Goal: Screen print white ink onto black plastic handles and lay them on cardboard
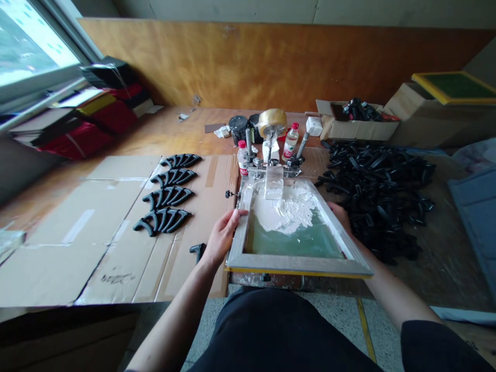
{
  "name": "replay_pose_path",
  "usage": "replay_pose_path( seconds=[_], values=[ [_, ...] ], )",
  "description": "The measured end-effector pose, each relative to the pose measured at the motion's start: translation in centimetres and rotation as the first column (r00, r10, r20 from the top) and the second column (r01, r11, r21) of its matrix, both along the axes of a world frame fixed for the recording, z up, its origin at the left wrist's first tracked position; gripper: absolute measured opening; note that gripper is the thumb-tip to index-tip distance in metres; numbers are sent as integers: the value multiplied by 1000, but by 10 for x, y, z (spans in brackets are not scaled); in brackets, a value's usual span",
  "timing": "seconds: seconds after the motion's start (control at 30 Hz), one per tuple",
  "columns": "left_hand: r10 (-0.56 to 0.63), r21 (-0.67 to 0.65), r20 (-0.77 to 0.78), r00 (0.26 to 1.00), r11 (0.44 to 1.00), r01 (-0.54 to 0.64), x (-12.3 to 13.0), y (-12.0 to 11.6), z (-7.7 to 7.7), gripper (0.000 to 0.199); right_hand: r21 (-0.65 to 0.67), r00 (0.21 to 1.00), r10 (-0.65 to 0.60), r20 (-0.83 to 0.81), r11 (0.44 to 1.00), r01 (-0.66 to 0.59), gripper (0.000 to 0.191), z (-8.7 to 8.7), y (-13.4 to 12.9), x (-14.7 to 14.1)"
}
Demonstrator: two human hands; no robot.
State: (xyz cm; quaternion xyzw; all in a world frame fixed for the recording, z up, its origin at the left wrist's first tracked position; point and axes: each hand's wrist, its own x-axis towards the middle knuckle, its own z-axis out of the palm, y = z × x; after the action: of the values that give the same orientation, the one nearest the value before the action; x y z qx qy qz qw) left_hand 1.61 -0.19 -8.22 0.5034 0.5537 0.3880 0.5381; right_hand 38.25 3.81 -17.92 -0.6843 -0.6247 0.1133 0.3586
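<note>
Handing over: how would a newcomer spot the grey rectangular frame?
On the brown wooden table, find the black plastic heap at right. Left of it, between left hand and right hand, is the grey rectangular frame. White paste sets it apart from the yellow-framed green panel behind.

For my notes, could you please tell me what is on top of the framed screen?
On the framed screen, white paste covers much of the far part, with a clear block overlapping it; green mesh shows nearer. Anything beneath the paste is hidden.

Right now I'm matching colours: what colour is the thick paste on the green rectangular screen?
The thick paste is whitish, best seen in the head view.
</note>
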Motion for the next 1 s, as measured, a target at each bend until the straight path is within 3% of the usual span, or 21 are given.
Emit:
replay_pose_path(
  seconds=[0.1,0.2,0.3,0.4,0.47,0.63,0.8,0.9,1.0],
  values=[
    [-56,-72,-73,996,996,51,-6,-8,-44,54,93,1000,8,8,996,-8,28,22,22,-15],
    [-42,-48,-205,978,998,33,-7,-9,-84,62,209,963,196,186,950,-233,53,47,41,-65],
    [-51,-20,-329,943,999,48,-5,-5,-105,62,91,873,339,350,916,-392,55,62,52,-115],
    [-69,-32,-393,917,998,62,-5,-3,-110,60,-108,798,475,370,876,-471,27,63,53,-135],
    [-69,-44,-404,912,997,56,-5,-3,-110,60,-166,776,509,372,859,-484,17,60,49,-134],
    [-72,-59,-408,910,997,53,-5,-5,-104,61,-179,784,390,484,920,-348,8,47,22,-126],
    [-77,-70,-400,913,996,53,-5,-5,-101,61,-234,703,521,484,852,-469,7,48,0,-136],
    [-81,-70,-398,914,996,58,-5,-4,-102,61,-219,713,538,449,840,-496,11,55,7,-143],
    [-78,-58,-392,917,996,60,-4,-4,-104,61,-179,696,543,470,831,-527,2,55,15,-149]
  ],
)
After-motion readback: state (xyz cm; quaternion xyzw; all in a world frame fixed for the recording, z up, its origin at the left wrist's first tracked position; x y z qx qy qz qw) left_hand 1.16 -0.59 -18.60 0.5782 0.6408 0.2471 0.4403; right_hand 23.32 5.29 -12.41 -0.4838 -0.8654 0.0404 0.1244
